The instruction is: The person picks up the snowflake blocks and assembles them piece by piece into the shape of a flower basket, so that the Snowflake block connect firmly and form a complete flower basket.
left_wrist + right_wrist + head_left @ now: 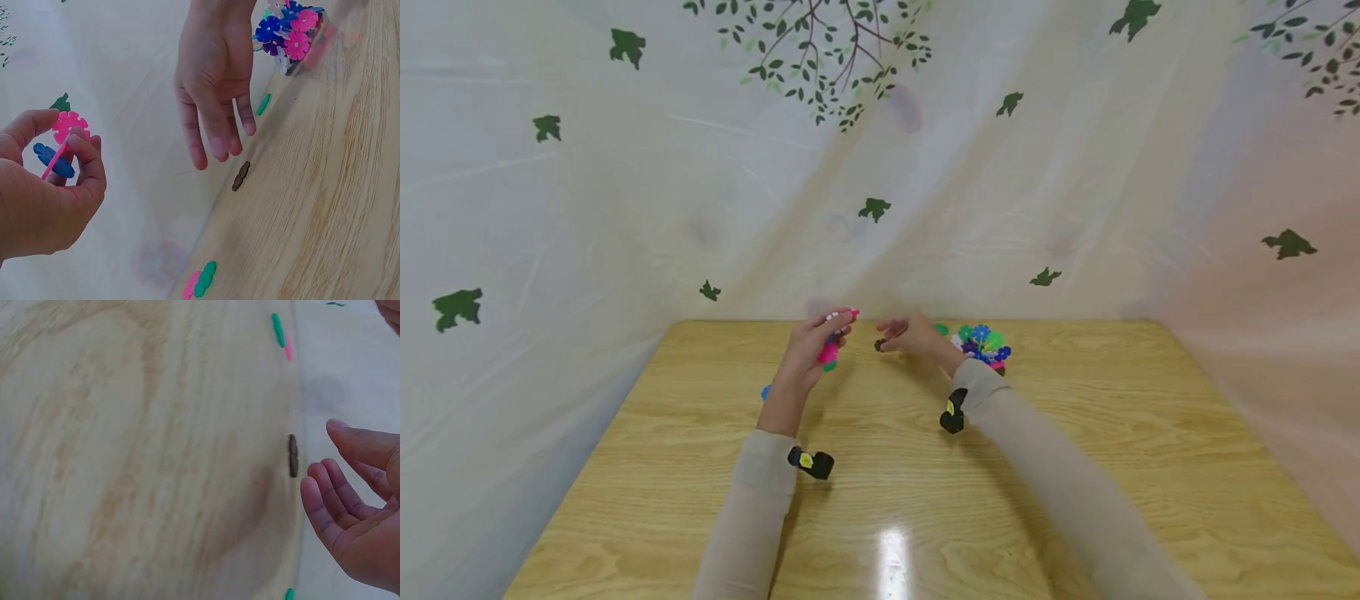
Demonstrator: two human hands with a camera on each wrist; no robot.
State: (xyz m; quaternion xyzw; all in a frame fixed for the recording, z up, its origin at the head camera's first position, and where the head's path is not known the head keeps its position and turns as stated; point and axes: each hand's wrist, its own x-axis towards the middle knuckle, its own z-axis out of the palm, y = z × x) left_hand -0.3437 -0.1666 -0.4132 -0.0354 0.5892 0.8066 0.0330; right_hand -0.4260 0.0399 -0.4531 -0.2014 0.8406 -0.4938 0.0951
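My left hand [805, 350] is raised over the far left part of the table. It pinches a pink flower-shaped plastic disc [70, 127] between thumb and fingers. A blue disc [54, 160] and another pink one, seen edge-on, are in the same grip; how they join is partly hidden by the fingers. My right hand [912, 335] hovers near the back edge, fingers loosely spread, holding nothing. In the right wrist view, a brown disc [293, 455] lies on the table close to those fingertips, apart from them.
A heap of multicoloured flower discs [981, 343] sits right of my right hand. A green disc [205, 279] and a pink disc [190, 287] lie together; a lone green disc [264, 104] lies nearer the heap. A blue disc [765, 392] shows beside my left wrist. A printed curtain hangs behind the table.
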